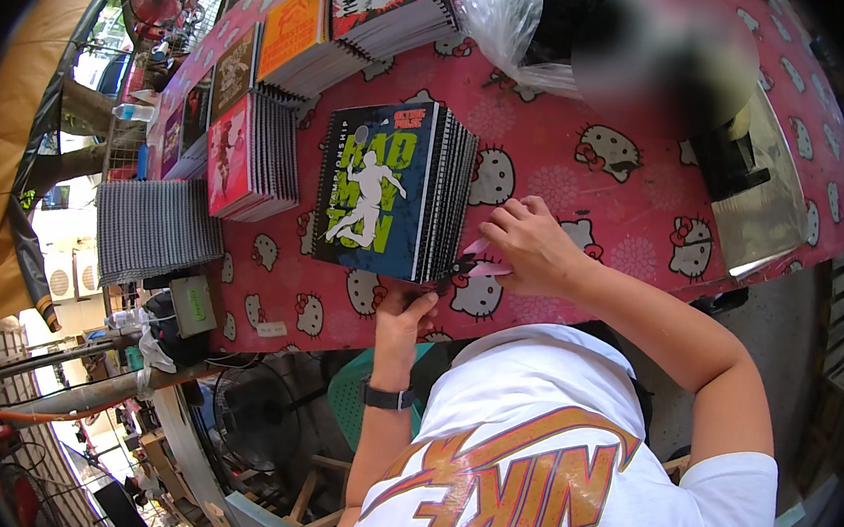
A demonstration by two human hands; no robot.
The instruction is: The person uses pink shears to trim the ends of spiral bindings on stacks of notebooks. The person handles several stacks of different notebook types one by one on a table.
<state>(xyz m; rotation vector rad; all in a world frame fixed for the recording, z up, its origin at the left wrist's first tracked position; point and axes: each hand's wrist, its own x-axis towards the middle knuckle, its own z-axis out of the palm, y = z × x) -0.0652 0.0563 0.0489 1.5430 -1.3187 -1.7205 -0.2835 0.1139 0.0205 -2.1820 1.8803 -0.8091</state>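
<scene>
A stack of spiral notebooks (373, 194) lies before me, the top cover dark blue with a white badminton player and green lettering. Its coiled spines face right. My right hand (529, 241) is closed around small pink-handled pliers (485, 266). Their dark jaws meet the near right corner of the stack, by the coil ends. At the stack's near edge, my left hand (406, 312) has its thumb up by that corner and its fingers curled, partly hidden; it seems to grip a notebook there.
More notebook stacks stand behind and left: red (384, 4), orange (297, 32), brown (234, 76) and pink (250, 158). A grey coil-edged stack (159, 230) sits at the left table edge. Clear plastic wrap (504, 15) and a black clamp-like object (737, 166) lie far right on the pink patterned tablecloth (639, 197).
</scene>
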